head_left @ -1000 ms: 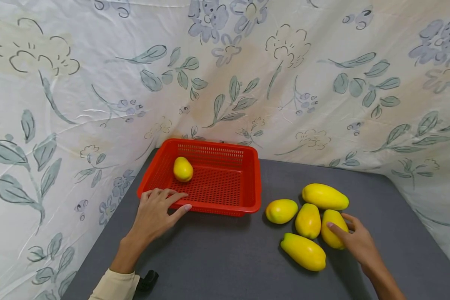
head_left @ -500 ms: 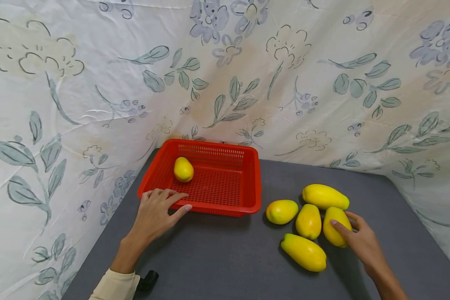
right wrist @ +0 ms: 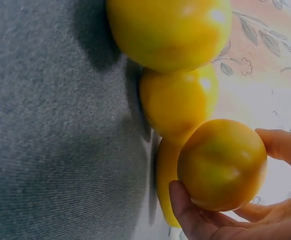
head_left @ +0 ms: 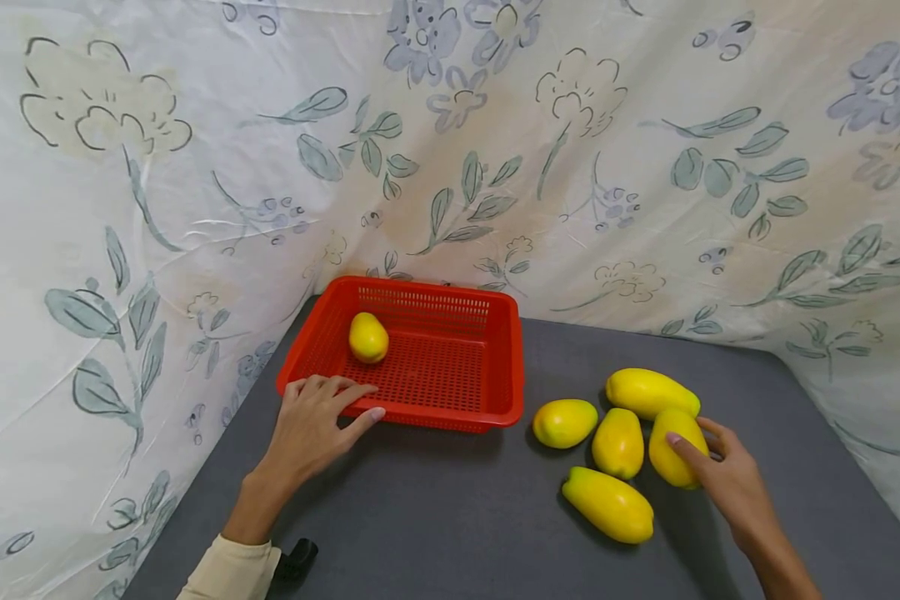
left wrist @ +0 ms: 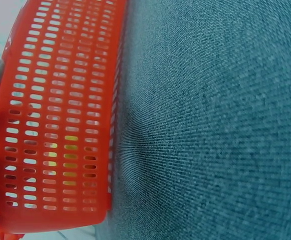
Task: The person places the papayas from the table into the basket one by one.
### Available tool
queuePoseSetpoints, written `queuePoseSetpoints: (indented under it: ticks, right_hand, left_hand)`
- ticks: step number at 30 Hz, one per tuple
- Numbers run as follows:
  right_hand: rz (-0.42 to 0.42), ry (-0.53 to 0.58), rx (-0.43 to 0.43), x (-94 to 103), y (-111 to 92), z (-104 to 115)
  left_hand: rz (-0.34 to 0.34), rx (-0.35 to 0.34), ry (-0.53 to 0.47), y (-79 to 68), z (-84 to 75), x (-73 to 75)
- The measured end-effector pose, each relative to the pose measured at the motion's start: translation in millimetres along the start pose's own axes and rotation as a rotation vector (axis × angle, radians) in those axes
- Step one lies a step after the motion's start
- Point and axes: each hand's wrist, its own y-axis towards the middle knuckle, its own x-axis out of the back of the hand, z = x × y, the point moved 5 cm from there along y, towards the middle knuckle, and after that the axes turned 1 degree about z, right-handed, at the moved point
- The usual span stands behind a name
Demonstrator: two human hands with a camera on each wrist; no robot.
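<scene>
My right hand (head_left: 731, 479) holds a yellow mango (head_left: 675, 446) between thumb and fingers, and in the right wrist view this mango (right wrist: 223, 165) is raised off the table. Close around it lie more yellow fruits: a long one (head_left: 652, 394) behind, a rounder one (head_left: 617, 443) beside it, a small orange-tinged one (head_left: 565, 423) farther left and a long green-tipped one (head_left: 607, 505) in front. On the left, my left hand (head_left: 311, 429) grips the near rim of a red plastic basket (head_left: 420, 415), fingers over the edge. One yellow mango (head_left: 368, 337) lies inside the basket.
A dark grey tabletop (head_left: 450, 517) carries everything. Floral cloth (head_left: 450, 167) hangs behind and at the sides, close to the basket's back. A small black object (head_left: 296, 562) shows beside my left sleeve (head_left: 232, 571).
My right hand has lifted the mango slightly and shifted it a little away from me and right. My left hand and the basket have stayed in place.
</scene>
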Motion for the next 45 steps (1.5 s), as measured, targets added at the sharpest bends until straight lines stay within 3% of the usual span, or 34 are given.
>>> queuePoseSetpoints:
  ticks: [23, 45]
  right_hand:
    - [-0.017, 0.035, 0.117, -1.0, -13.1, 24.1]
    - [0.017, 0.085, 0.149, -15.7, -20.1, 41.3]
  left_hand:
    - [-0.007, -0.007, -0.018, 0.3, 1.7, 2.3]
    - [0.005, -0.008, -0.018, -0.1, 2.0, 2.5]
